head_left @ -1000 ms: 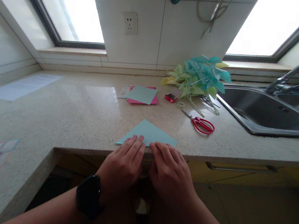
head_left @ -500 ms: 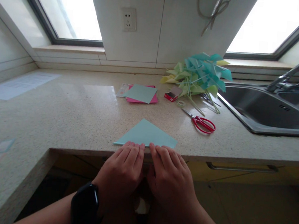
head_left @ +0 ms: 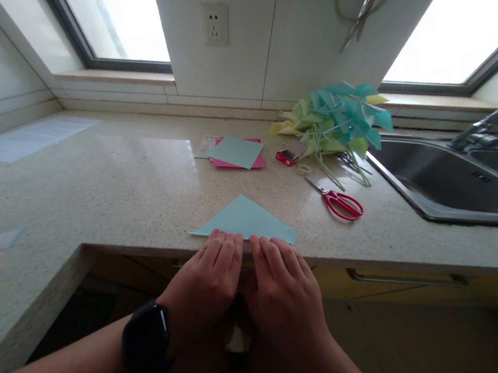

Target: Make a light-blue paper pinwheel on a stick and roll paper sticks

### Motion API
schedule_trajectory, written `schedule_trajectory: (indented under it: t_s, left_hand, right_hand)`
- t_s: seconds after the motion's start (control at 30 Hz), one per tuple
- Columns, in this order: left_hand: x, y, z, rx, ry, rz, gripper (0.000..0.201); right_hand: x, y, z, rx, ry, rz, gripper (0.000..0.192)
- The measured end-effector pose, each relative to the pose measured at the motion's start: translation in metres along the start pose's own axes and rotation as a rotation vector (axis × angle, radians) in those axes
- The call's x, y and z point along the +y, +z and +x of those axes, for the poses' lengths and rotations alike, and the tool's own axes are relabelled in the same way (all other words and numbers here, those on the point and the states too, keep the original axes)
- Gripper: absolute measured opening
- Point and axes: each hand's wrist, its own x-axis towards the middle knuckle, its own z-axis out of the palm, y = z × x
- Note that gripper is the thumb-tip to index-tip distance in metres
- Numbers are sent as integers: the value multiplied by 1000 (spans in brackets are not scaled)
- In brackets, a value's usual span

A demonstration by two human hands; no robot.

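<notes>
Pressing: both hands flat, side by side, on the near edge of the paper (head_left: 245,219)
Left hand (head_left: 213,275): fingers (head_left: 225,246) straight and together, tips on the paper's fold; grips nothing; black watch (head_left: 145,339) on the wrist
Right hand (head_left: 285,288): fingers (head_left: 275,254) stretched flat, tips on the same edge; grips nothing
Paper: pale blue triangle, lying flat at the front lip of the counter (head_left: 119,190), point away from the person
Behind: blue sheet on pink sheets (head_left: 237,152); small red box (head_left: 286,156); tape roll (head_left: 305,170); red scissors (head_left: 340,203), well apart from the hands
Far right: heap of teal and yellow pinwheels (head_left: 338,122) beside the sink (head_left: 449,184)
</notes>
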Motion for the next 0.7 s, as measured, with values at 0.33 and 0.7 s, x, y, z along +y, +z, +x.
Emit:
schedule_trajectory:
  t_s: [0.33, 0.7]
  left_hand:
    - [-2, 0, 3, 32, -40, -56, 47]
    - [3, -2, 1, 44, -66, -41, 46]
  right_hand:
    - [-3, 3, 1, -35, 56, -1, 44]
    - [-3, 5, -3, -5, 29, 14, 43]
